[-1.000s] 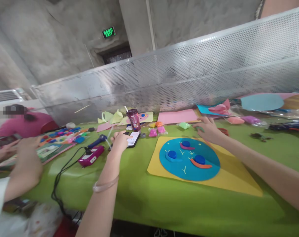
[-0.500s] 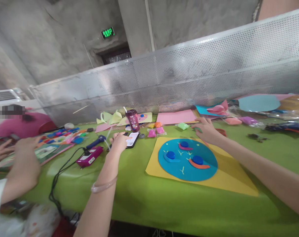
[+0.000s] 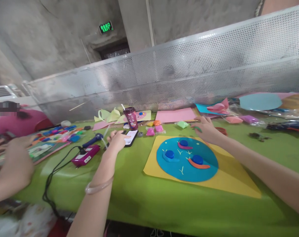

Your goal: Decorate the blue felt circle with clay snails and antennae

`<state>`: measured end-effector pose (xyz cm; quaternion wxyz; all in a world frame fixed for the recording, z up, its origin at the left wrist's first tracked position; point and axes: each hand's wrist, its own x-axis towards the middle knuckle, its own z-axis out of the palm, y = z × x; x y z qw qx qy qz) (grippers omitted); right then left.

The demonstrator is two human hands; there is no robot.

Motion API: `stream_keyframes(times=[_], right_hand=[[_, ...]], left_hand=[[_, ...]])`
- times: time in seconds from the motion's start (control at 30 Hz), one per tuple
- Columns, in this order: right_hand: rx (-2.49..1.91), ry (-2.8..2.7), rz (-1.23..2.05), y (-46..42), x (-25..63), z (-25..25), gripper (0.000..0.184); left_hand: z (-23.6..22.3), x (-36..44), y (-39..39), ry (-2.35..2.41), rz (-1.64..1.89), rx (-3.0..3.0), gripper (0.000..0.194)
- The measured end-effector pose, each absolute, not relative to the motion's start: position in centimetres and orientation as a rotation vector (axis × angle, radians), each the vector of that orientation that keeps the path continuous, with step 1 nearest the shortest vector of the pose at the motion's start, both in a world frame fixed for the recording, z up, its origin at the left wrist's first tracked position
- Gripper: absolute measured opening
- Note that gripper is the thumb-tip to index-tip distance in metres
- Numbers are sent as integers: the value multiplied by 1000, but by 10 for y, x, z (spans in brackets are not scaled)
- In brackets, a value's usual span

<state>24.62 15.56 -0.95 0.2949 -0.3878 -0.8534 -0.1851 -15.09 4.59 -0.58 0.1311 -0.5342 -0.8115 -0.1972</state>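
Observation:
My left hand [image 3: 117, 140] is over a smartphone [image 3: 131, 138] lying on the table, one finger stretched onto its lit screen and the others loosely bent. Beyond the yellow sheet's far edge, my right hand [image 3: 205, 129] pinches a small dark green piece of modelling clay [image 3: 197, 128]. Between my arms lies the yellow sheet [image 3: 151, 164] with a blue paper disc [image 3: 174, 172] on it. The disc carries three snail-like figures with blue caps, such as the orange-bodied one [image 3: 199, 163], and thin pale green marks.
A purple cup [image 3: 130, 119] with a straw stands behind the phone. Small clay packets [image 3: 150, 131] and a pink sheet [image 3: 175, 115] lie further back. Left are a purple power strip [image 3: 86, 155], a blue glue gun [image 3: 92, 141], and a co-worker's arm [image 3: 16, 164]. A perforated metal barrier [image 3: 189, 65] runs behind.
The view has shifted slightly, so things at the left sit further left. My left finger stays at the phone, and my right hand keeps the green clay in nearly the same place.

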Motion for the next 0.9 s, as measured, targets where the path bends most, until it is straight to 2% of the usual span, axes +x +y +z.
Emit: stream_keyframes(times=[0.17, 0.33, 0.5, 0.63, 0.73, 0.9], right_hand=[[-996, -2237, -470, 153, 245, -9, 29], [-931, -2220, -462, 153, 244, -8, 29], [-937, -2234, -443, 152, 243, -8, 28], [-947, -2262, -423, 149, 242, -7, 28], [-963, -2295, -408, 147, 242, -6, 28], [-997, -2335, -384, 145, 240, -8, 26]], left_hand=[[16, -139, 32, -1958, -1181, -1066, 52], [23, -134, 24, -1607, -1501, -914, 29], [22, -139, 27, -1572, -1466, -982, 19], [13, -147, 39, -2025, -1228, -1208, 19], [3, -152, 48, -2164, -954, -1534, 26], [-7, -159, 53, -2160, -842, -1556, 38]])
